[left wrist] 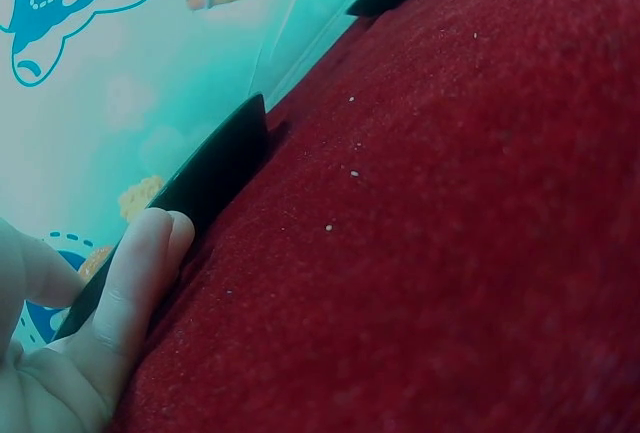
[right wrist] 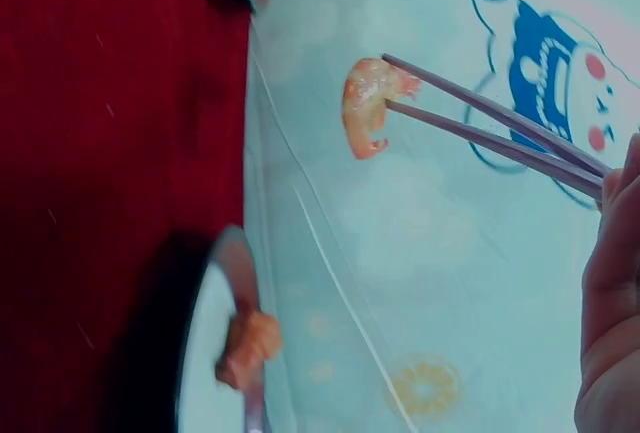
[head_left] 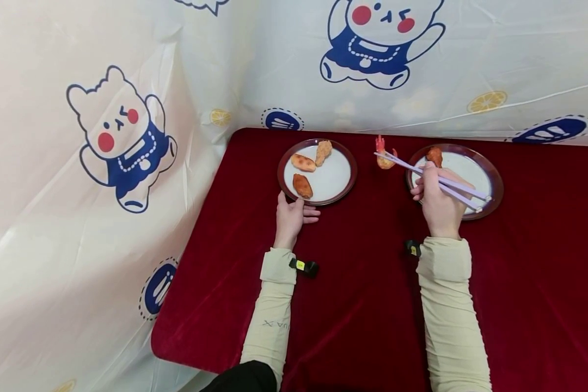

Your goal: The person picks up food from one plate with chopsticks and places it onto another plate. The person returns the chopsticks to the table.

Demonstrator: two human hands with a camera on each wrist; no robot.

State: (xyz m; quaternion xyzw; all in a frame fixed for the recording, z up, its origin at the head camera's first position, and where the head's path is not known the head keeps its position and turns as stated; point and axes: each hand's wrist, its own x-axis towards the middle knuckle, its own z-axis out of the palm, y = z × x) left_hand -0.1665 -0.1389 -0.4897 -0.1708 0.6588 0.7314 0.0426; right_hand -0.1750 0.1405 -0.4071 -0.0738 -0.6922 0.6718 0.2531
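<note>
My right hand (head_left: 442, 198) grips a pair of pale purple chopsticks (head_left: 453, 188). Their tips pinch a cooked shrimp (right wrist: 366, 103) with a red tail, held up between two plates in the head view. Below that hand lies the right brown-rimmed plate (head_left: 495, 179), with a piece of fried chicken (head_left: 434, 155) near its far left edge. My left hand (head_left: 290, 220) pinches the near rim of the left plate (head_left: 343, 185), thumb and fingers on either side of the rim. On that plate lie a browned chicken wing (head_left: 302, 185), a golden oblong piece (head_left: 303, 162) and a breaded drumstick (head_left: 324, 152).
Both plates rest on a table with a dark red velvet cloth (head_left: 362, 294). Behind and left of it hangs a white curtain (head_left: 274, 60) with printed cartoon bears and lemon slices. Small pale crumbs (left wrist: 354, 173) dot the cloth near the left plate.
</note>
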